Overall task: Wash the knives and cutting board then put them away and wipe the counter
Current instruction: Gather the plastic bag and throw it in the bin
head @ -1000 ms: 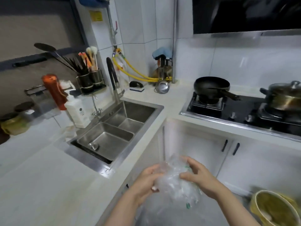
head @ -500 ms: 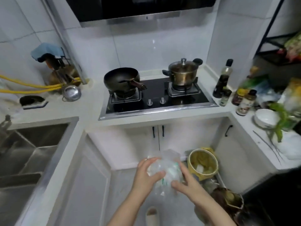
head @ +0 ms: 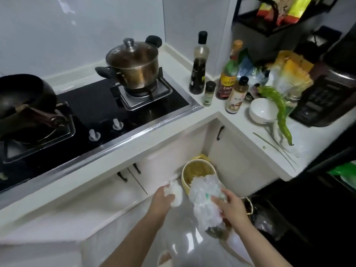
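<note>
My right hand [head: 230, 208] grips a crumpled clear plastic bag [head: 205, 201] just in front of a yellow bin [head: 196, 171] that stands on the floor by the corner cabinets. My left hand [head: 163, 199] holds a small white crumpled wad [head: 176, 194] a little to the left of the bag. The white counter [head: 317, 143] runs along the stove and turns toward me on the right. No knife or cutting board is in view.
A black stove [head: 107, 116] carries a lidded steel pot [head: 133, 64] and a black pan [head: 21, 93]. On the right counter stand several sauce bottles [head: 198, 64], a white bowl [head: 263, 110], a long green pepper [head: 281, 112] and a dark appliance [head: 323, 101]. A dark bag [head: 269, 218] lies on the floor.
My view has swung right from the sink to the stove corner. Both hands carried the plastic bag down toward the yellow bin. Now the hands are apart, the left holding a white wad.
</note>
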`<control>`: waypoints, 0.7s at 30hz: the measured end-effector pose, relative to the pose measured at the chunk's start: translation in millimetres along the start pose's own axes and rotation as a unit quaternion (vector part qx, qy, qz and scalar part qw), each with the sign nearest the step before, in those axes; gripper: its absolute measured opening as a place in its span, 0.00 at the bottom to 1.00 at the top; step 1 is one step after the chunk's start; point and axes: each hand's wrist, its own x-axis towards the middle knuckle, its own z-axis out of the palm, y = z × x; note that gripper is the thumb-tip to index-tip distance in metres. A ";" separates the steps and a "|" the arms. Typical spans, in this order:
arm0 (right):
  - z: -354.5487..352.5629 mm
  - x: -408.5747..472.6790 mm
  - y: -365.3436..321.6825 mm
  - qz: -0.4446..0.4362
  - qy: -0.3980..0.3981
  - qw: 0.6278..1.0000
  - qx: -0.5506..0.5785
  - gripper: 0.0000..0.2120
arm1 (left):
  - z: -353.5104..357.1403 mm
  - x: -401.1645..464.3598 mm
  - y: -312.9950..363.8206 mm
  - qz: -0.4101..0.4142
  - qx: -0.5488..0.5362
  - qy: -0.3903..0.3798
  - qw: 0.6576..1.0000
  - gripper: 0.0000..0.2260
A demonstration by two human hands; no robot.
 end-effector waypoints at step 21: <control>20.5 307.5 105.9 0.063 0.093 0.986 -0.120 0.15 | 130.6 293.5 -68.4 -0.097 0.042 0.010 0.994 0.17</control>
